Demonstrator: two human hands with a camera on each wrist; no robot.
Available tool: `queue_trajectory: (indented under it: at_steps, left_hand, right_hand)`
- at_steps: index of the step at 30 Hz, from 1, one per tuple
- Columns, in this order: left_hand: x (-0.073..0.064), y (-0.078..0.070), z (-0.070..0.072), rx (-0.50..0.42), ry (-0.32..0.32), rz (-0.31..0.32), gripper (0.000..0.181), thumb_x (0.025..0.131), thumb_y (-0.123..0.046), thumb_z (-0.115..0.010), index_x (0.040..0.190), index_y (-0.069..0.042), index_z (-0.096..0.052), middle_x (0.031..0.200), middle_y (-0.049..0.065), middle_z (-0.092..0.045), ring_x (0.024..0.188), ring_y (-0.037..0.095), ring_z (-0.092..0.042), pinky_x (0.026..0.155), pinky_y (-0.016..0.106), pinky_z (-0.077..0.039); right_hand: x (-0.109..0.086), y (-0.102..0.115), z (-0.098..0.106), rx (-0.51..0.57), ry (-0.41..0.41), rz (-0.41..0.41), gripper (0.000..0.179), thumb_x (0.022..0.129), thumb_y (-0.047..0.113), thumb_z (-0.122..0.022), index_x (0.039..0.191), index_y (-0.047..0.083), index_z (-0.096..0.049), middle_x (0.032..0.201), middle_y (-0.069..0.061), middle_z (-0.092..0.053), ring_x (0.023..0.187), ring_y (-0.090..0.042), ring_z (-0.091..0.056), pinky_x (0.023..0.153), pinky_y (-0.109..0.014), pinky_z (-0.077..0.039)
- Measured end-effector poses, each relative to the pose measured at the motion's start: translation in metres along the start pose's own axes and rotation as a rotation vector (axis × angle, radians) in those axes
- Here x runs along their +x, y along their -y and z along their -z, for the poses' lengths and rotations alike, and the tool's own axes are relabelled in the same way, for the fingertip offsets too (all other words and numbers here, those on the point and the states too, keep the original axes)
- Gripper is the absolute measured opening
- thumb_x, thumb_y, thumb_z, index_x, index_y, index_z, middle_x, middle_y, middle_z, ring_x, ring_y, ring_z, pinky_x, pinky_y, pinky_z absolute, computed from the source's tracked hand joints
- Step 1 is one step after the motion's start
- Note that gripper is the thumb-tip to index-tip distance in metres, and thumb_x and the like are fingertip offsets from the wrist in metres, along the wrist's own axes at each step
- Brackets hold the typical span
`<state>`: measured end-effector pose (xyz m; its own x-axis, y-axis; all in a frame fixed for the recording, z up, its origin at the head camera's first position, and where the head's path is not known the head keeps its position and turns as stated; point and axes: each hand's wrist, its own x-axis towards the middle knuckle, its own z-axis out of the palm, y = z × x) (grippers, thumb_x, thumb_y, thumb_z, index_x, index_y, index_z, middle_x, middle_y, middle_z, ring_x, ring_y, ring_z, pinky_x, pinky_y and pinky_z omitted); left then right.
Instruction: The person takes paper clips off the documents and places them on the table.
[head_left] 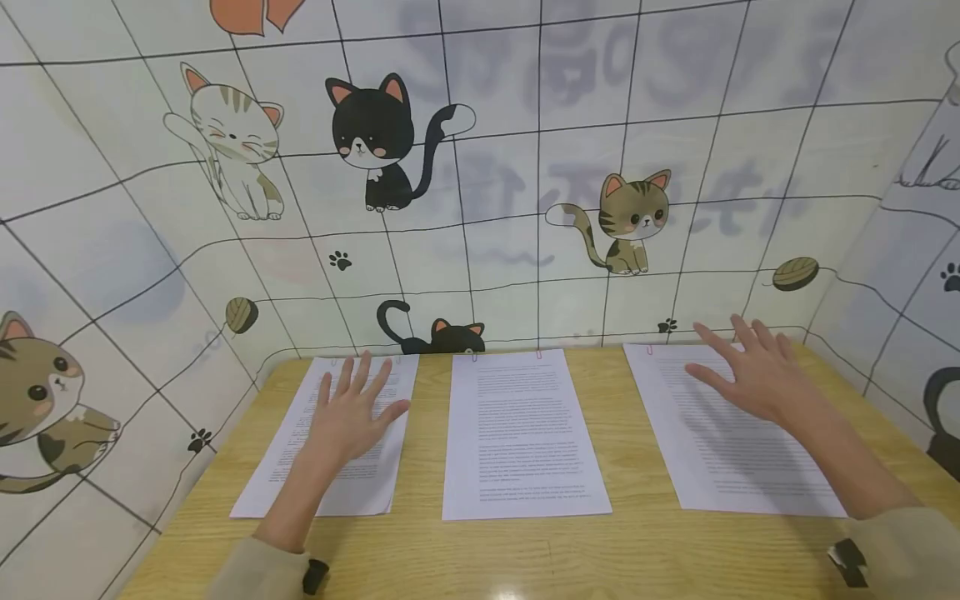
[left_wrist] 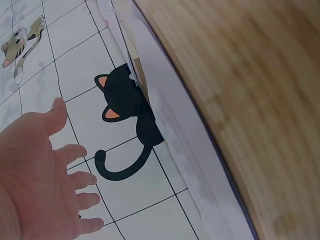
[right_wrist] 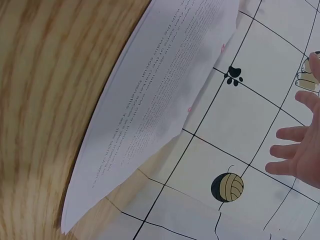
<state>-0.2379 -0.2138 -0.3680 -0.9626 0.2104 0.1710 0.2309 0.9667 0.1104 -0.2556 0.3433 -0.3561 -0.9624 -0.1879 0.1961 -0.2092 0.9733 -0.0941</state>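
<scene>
My left hand (head_left: pixel 348 421) is spread above the left stack of printed paper (head_left: pixel 360 492), fingers straight and holding nothing. In the left wrist view its palm (left_wrist: pixel 35 175) shows bare, apart from the sheets. Over the right paper stack (head_left: pixel 720 450) my right hand (head_left: pixel 761 375) hovers with fingers fanned out. The right wrist view shows those fingers (right_wrist: pixel 290 132) straight, with nothing in them, above the printed sheets (right_wrist: pixel 150 100). Between the hands lies the middle paper stack (head_left: pixel 525 442), with paper clips (head_left: pixel 538 355) along its far edge.
All three stacks lie side by side on a wooden table (head_left: pixel 480 558). White grid-patterned walls with cartoon cats (head_left: pixel 375 133) rise behind the table and at both sides. Pinkish clips (right_wrist: pixel 223 48) also sit on the right stack's far edge.
</scene>
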Motion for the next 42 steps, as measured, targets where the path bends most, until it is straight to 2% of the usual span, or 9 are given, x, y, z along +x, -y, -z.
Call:
queue_trajectory:
  at_steps: [8,18,23,29,33,36,40,42]
  left_hand:
    - [0.005,-0.013,-0.006,-0.024,-0.003,-0.023,0.076,0.101,-0.058,-0.047,0.160,-0.015,-0.027,0.166,0.019,-0.011,0.152,0.042,-0.007,0.119,0.062,-0.004]
    - [0.018,-0.040,-0.015,-0.071,0.032,-0.052,0.074,0.102,-0.060,-0.042,0.161,-0.018,-0.026,0.165,0.021,-0.016,0.151,0.042,-0.013,0.119,0.062,-0.006]
    - [0.022,-0.051,-0.018,-0.109,0.024,-0.073,0.072,0.103,-0.058,-0.044,0.160,-0.017,-0.030,0.163,0.024,-0.019,0.150,0.043,-0.017,0.119,0.062,-0.011]
    - [0.024,-0.062,-0.017,-0.230,0.018,-0.076,0.073,0.103,-0.056,-0.047,0.161,-0.016,-0.026,0.161,0.029,-0.022,0.150,0.044,-0.018,0.119,0.062,-0.013]
    - [0.027,-0.069,-0.019,-0.292,0.010,-0.090,0.073,0.103,-0.053,-0.048,0.160,-0.011,-0.027,0.156,0.030,-0.031,0.149,0.044,-0.021,0.118,0.063,-0.016]
    - [0.030,-0.075,-0.022,-0.305,-0.010,-0.118,0.073,0.103,-0.052,-0.049,0.159,-0.008,-0.028,0.152,0.030,-0.039,0.144,0.046,-0.032,0.115,0.062,-0.024]
    - [0.034,-0.085,-0.024,-0.330,-0.024,-0.139,0.073,0.103,-0.051,-0.049,0.159,-0.008,-0.029,0.150,0.029,-0.042,0.137,0.047,-0.042,0.112,0.060,-0.032]
    - [0.036,-0.091,-0.024,-0.343,-0.016,-0.140,0.073,0.104,-0.052,-0.048,0.159,-0.008,-0.028,0.152,0.028,-0.040,0.140,0.045,-0.039,0.112,0.059,-0.032]
  right_hand:
    - [0.000,-0.003,0.001,0.020,0.005,0.009,0.080,0.101,0.060,-0.046,0.160,0.012,-0.022,0.150,-0.047,-0.017,0.136,-0.067,-0.015,0.106,-0.078,-0.010]
    - [-0.004,-0.014,0.000,0.068,-0.027,-0.007,0.077,0.101,0.055,-0.050,0.156,0.005,-0.029,0.148,-0.048,-0.022,0.134,-0.066,-0.020,0.104,-0.078,-0.016]
    - [-0.005,-0.022,-0.002,0.116,-0.001,-0.019,0.080,0.102,0.054,-0.051,0.158,0.004,-0.024,0.148,-0.048,-0.021,0.134,-0.066,-0.020,0.103,-0.078,-0.017]
    - [-0.004,-0.030,-0.002,0.240,0.056,-0.040,0.084,0.103,0.051,-0.050,0.160,0.001,-0.013,0.151,-0.045,-0.019,0.136,-0.064,-0.020,0.102,-0.078,-0.020]
    - [-0.004,-0.038,-0.005,0.302,0.026,0.008,0.084,0.104,0.043,-0.053,0.158,-0.006,-0.012,0.152,-0.043,-0.021,0.138,-0.062,-0.021,0.106,-0.075,-0.020]
    - [-0.004,-0.045,-0.004,0.302,-0.014,0.032,0.083,0.104,0.040,-0.055,0.156,-0.009,-0.013,0.150,-0.043,-0.026,0.134,-0.063,-0.028,0.104,-0.073,-0.025]
    - [-0.006,-0.049,0.000,0.310,-0.004,-0.019,0.085,0.104,0.042,-0.054,0.156,-0.009,-0.010,0.149,-0.045,-0.025,0.131,-0.066,-0.028,0.100,-0.076,-0.026]
    - [-0.006,-0.049,0.001,0.333,0.017,-0.053,0.087,0.104,0.043,-0.052,0.156,-0.010,-0.007,0.150,-0.046,-0.021,0.131,-0.067,-0.024,0.100,-0.077,-0.024]
